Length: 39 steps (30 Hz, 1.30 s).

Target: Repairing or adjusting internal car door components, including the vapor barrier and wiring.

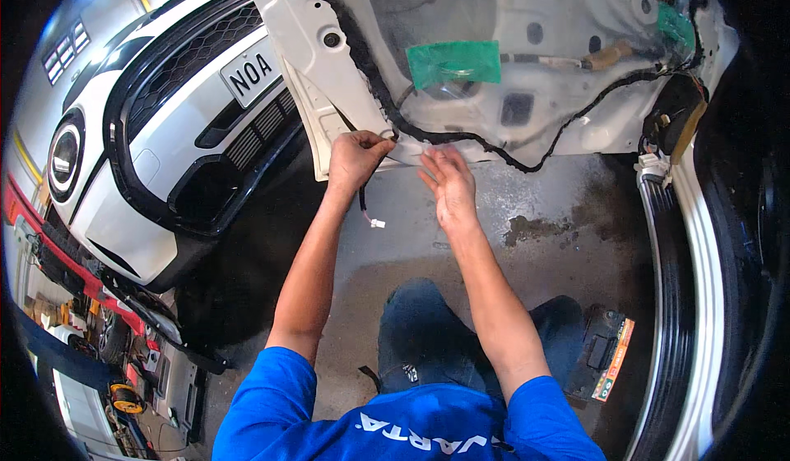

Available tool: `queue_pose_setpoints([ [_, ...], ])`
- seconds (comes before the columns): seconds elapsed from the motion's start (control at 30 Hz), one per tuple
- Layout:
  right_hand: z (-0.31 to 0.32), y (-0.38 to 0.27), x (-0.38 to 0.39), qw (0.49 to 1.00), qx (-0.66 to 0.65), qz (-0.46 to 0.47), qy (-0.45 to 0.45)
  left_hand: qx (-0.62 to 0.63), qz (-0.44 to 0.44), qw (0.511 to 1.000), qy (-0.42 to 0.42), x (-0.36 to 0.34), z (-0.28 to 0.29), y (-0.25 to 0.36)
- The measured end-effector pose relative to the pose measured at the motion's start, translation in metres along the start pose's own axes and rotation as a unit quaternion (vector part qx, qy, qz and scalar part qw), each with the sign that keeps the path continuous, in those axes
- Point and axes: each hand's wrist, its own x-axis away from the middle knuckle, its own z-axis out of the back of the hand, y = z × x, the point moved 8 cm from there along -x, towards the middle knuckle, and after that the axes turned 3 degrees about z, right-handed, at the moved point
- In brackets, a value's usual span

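A white car door stands before me with its inner side bare, covered by clear film edged with a thick black sealant strip. At the door's lower left corner my left hand is closed in a pinch on a thin black wire. That wire hangs below the hand and ends in a small white connector. My right hand is beside it, fingers extended against the door's lower edge, just under the sealant; it holds nothing visible. Green tape sticks to the film above.
On the left is a white car's front with a dark grille. A car battery rests on the floor by my right knee. The door sill runs along the right. Beyond the white car's bumper lies a yellow reel.
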Motion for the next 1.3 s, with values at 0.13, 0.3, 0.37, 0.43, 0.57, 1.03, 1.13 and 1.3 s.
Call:
queue_pose_setpoints([
  [0.13,-0.001,-0.03,-0.014,0.992,-0.095,0.073,0.032,0.011,-0.015,0.999,0.042,0.012,-0.004,0.004],
  [0.3,-0.002,-0.049,-0.021,0.992,-0.111,0.046,0.032,0.204,0.018,0.978,-0.03,0.004,-0.011,-0.025],
  [0.37,-0.032,-0.071,0.001,0.978,-0.127,0.079,-0.147,0.241,0.014,0.968,-0.061,0.004,-0.009,-0.027],
  [0.43,-0.053,-0.083,0.023,0.973,-0.119,0.075,-0.185,0.352,0.062,0.926,-0.118,0.007,-0.01,-0.034],
  [0.57,-0.059,-0.089,0.028,0.943,0.138,0.238,-0.185,0.394,0.082,0.905,-0.141,0.012,-0.006,-0.034],
  [1.03,-0.056,-0.011,-0.017,0.887,0.404,0.223,0.035,0.333,0.02,0.938,-0.09,0.012,-0.01,-0.03],
  [1.13,-0.062,-0.012,-0.018,0.856,0.444,0.26,0.059,0.226,-0.001,0.973,-0.044,0.013,-0.01,-0.013],
  [1.3,-0.054,-0.006,0.004,0.834,0.408,0.373,0.004,0.171,-0.039,0.984,-0.018,0.024,-0.001,-0.004],
])
